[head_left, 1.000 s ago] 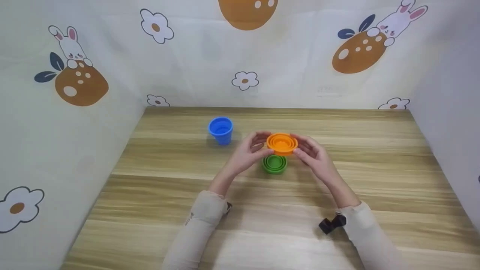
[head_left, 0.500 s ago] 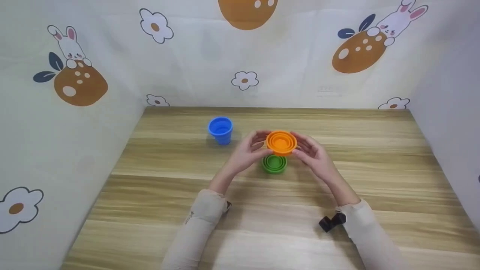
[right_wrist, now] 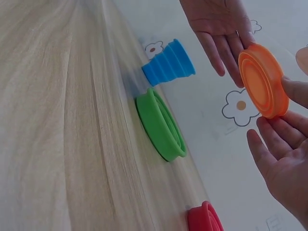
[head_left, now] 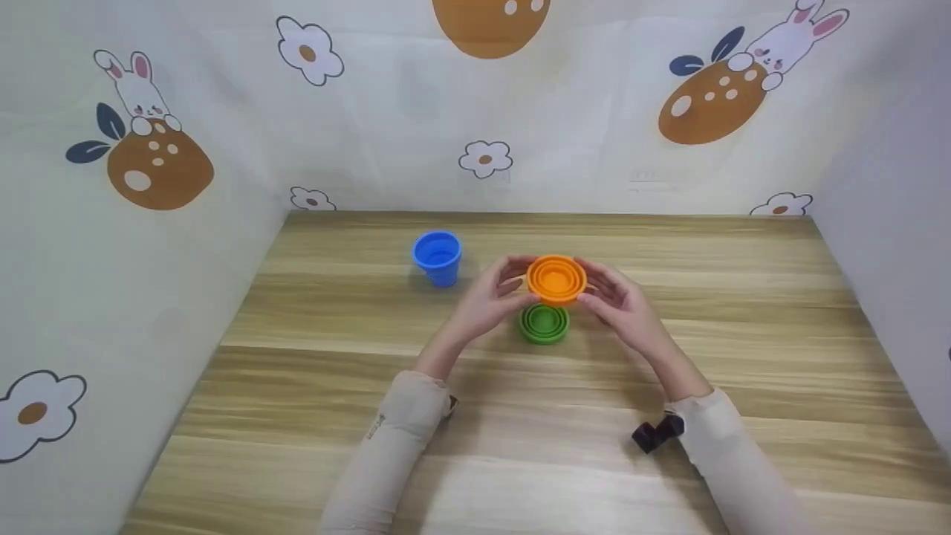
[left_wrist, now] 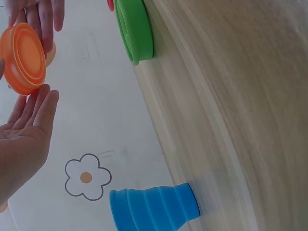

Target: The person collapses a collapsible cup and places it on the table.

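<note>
Both hands hold a collapsed orange folding cup (head_left: 556, 280) up off the table, its concentric rings turned toward the head camera. My left hand (head_left: 487, 301) pinches the cup's left rim between thumb and fingers. On the opposite rim, my right hand (head_left: 630, 308) pinches it the same way. Below lies a collapsed green folding cup (head_left: 544, 325) on the table, apart from the orange one. A blue folding cup (head_left: 438, 258) stands extended and upright to the left. The right wrist view also catches a red ringed piece (right_wrist: 205, 219), cut off by the frame and not visible in the head view.
The wood-grain table (head_left: 334, 416) meets a patterned cloth wall (head_left: 394, 111) at the back, with further walls on the left and right. A black wrist device (head_left: 657, 433) sticks out from the right sleeve.
The orange cup has risen slightly and tilted, so its rings face the head camera more fully. Both hands have moved up a little with it. The green and blue cups have stayed put.
</note>
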The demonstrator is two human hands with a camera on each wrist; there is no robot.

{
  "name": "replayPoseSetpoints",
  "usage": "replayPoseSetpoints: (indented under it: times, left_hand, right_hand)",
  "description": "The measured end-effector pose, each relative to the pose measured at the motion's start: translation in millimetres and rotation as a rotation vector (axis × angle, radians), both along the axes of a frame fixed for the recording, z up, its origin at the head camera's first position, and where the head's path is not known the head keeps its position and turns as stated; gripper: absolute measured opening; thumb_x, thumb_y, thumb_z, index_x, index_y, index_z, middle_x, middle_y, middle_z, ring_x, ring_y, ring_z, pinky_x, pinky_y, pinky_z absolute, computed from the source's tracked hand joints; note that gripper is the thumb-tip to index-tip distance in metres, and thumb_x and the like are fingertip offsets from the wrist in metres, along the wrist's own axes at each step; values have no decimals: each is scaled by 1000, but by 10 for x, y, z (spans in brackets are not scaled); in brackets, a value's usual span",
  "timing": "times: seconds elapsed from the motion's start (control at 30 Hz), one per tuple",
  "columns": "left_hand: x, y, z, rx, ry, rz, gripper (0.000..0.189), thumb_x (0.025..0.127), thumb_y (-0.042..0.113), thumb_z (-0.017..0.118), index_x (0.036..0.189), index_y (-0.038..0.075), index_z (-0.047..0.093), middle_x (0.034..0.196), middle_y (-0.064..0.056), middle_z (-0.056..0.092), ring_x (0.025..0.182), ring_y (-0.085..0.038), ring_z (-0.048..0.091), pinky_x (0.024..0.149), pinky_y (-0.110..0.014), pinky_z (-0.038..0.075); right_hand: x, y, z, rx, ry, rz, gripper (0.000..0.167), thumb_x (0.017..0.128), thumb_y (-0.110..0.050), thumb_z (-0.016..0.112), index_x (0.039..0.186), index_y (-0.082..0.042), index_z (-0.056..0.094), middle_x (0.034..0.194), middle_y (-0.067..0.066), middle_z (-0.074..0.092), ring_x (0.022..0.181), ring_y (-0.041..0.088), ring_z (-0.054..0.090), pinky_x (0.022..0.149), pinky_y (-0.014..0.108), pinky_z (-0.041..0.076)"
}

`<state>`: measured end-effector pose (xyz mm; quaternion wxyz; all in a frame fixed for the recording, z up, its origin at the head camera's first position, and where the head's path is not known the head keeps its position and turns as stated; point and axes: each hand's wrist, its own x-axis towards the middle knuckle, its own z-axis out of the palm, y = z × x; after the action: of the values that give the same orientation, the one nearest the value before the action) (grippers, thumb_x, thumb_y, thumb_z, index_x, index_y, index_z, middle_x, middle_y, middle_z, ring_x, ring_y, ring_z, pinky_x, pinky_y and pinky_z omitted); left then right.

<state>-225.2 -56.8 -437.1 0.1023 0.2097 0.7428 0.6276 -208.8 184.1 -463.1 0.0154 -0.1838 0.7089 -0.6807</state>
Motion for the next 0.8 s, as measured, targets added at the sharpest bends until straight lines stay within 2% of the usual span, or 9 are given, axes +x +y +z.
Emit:
replayPoseSetpoints:
  times: [0.23,0.53,0.63,0.8]
  left_hand:
    - [-29,4,1,-9,4,1,55,93,7,68,141,-3,43,148,-20,49,142,-32,45,120,-42,37]
    - [-103,5,-37,-28,-35,7,57,93,6,68,142,-2,42,150,-19,47,144,-30,43,120,-41,36]
    - [-130,3,-63,-27,-37,8,57,92,5,68,142,-2,41,151,-19,46,144,-31,42,121,-41,36]
    - [-186,-1,-117,-30,-35,19,59,92,3,67,144,-3,40,152,-20,44,145,-31,41,121,-41,34]
  right_hand:
    - [-63,1,-17,8,-5,14,54,95,3,59,146,8,40,153,25,42,127,-2,53,108,16,44]
    - [-133,1,-58,39,8,17,55,95,2,61,146,7,41,153,25,42,128,-1,52,109,17,44]
    - [-167,-3,-75,62,7,9,56,95,1,62,146,6,42,153,23,44,133,7,52,109,16,44]
    - [-241,-25,-119,73,-15,6,57,94,0,63,147,6,41,153,22,44,141,29,45,113,20,41]
